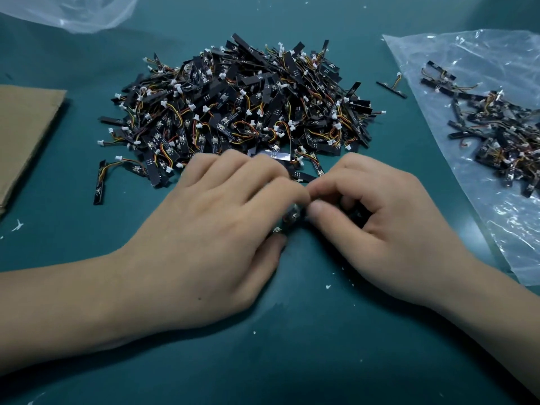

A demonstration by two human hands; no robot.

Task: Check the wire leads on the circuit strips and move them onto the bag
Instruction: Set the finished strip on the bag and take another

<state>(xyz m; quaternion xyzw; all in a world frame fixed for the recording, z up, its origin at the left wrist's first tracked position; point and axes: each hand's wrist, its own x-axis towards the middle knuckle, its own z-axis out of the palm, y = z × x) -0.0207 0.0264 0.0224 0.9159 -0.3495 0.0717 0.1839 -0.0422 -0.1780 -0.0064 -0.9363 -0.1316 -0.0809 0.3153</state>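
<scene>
**Teal work mat: strips in hand at the near edge of the pile**

The teal mat (87,258) covers the whole bench in view and carries scattered white scraps. A large pile of circuit strips (239,103), black with orange, yellow and red wire leads ending in white connectors, lies at the middle of the mat. A few strips lie loose round its edges.

The clear bag (482,54) lies flat at the right, well apart from the pile. A smaller heap of moved strips (502,133) rests on it. One stray strip (391,89) lies on the mat between the pile and the bag, just beside the bag's edge.

Both hands meet just in front of the pile, fingertips touching. The left hand (216,229) is knuckles-up, its fingers curled over and its thumb beneath. The right hand (388,223) has its fingers curled inward with the thumb pressed forward. Between them they grip the held strips (289,219), which are dark, blurred and mostly hidden; their number cannot be told.

A cardboard sheet (23,135) lies at the left edge. A second piece of plastic film (81,13) sits at the far left corner.
</scene>
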